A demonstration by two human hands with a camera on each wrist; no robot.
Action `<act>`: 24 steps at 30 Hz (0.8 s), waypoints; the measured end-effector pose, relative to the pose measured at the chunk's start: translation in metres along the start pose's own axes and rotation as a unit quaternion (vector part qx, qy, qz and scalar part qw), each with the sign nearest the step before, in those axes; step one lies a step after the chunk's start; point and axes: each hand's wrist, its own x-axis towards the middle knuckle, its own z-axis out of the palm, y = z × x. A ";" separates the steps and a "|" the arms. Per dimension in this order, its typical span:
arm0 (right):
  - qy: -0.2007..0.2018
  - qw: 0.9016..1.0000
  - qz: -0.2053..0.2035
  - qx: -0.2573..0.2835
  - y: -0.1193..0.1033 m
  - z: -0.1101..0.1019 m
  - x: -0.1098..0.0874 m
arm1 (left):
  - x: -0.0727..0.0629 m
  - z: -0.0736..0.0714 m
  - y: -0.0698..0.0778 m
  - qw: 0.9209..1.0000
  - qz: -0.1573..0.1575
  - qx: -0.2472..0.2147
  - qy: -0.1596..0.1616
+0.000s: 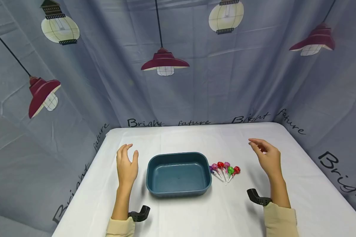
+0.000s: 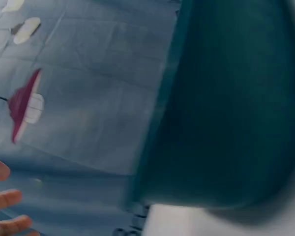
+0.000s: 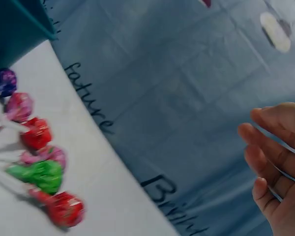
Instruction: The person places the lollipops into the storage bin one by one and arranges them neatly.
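Observation:
A dark teal rectangular bin [image 1: 179, 191] sits in the middle of the white table. Against its right side lies a fan of several wrapped lollipops [image 1: 230, 170], in red, pink, green and purple, their white sticks pointing toward the front. My left hand [image 1: 127, 166] hovers left of the bin, fingers loosely bent, holding nothing. Over on the right, my right hand [image 1: 268, 158] is raised beyond the lollipops with bent fingers and nothing in its grasp. In the right wrist view the lollipops [image 3: 39, 174] show close up; the bin [image 2: 226, 108] fills much of the left wrist view.
A white cloth covers the table [image 1: 190, 217]. Around its back and sides hangs a grey-blue curtain [image 1: 195, 92] printed with lamps and lettering. Each wrist wears a black camera mount [image 1: 140, 214].

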 end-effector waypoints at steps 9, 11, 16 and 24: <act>0.008 0.988 0.058 0.143 0.099 0.027 -0.021 | -0.025 0.031 -0.036 0.988 -0.032 -0.151 -0.022; 0.000 0.987 0.067 0.143 0.097 0.029 -0.028 | -0.029 0.036 -0.043 0.978 -0.055 -0.193 -0.048; -0.016 0.977 0.107 0.183 0.074 0.028 -0.042 | -0.037 0.043 -0.058 0.944 -0.111 -0.298 -0.093; -0.045 0.946 0.165 0.277 0.078 0.037 -0.054 | -0.042 0.043 -0.053 0.922 -0.128 -0.346 -0.113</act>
